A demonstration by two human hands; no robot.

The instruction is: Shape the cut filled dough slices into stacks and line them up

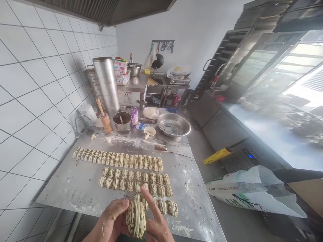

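Note:
A layered dough roll with green bits between its pale strips (136, 218) is held up between my two hands, over the near edge of the metal table. My left hand (112, 215) cups it from the left, thumb near its upper side. My right hand (156, 218) presses its right side, with the index finger stretched upward. Past my fingers sit several more cut pieces (168, 208), partly hidden. Two rows of similar layered dough pieces (133, 181) lie beyond them. Farther back, a long line of sliced, stacked dough (118, 159) runs across the table.
A wide steel basin (174, 125), a dough scraper (179, 148), a small white bowl (149, 131), a steel pot (122, 121) and a wooden mortar with pestle (105, 122) stand along the table's back. On the right are a yellow roll (218, 156) and a plastic sack (254, 193).

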